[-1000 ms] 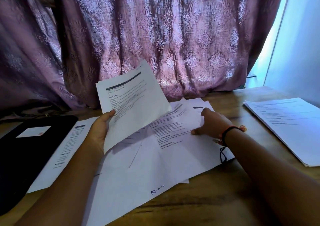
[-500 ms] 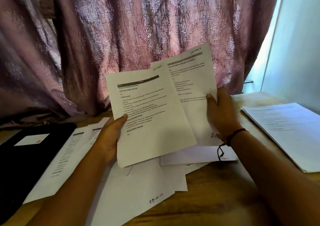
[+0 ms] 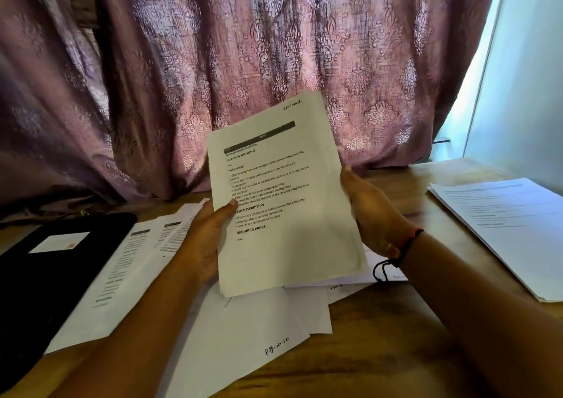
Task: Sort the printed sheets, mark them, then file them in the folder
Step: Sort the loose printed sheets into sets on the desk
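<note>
I am holding a small stack of printed sheets (image 3: 283, 202) tilted up above the counter (image 3: 380, 352). My left grip (image 3: 207, 242) is pinching its 9 o'clock edge, thumb on the print, and my right grip (image 3: 373, 214) is clasping its 3 o'clock edge. Loose sheets (image 3: 243, 333) are lying underneath at 6 o'clock. The black folder (image 3: 45, 275) is lying at 8 o'clock and another pile (image 3: 505, 227) at 3 o'clock.

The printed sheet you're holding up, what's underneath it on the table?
On the wooden table lie loose white sheets, overlapping, one with handwriting near its corner. The printed sheet, gripped by the left hand and right hand, covers the rest of that pile.
</note>
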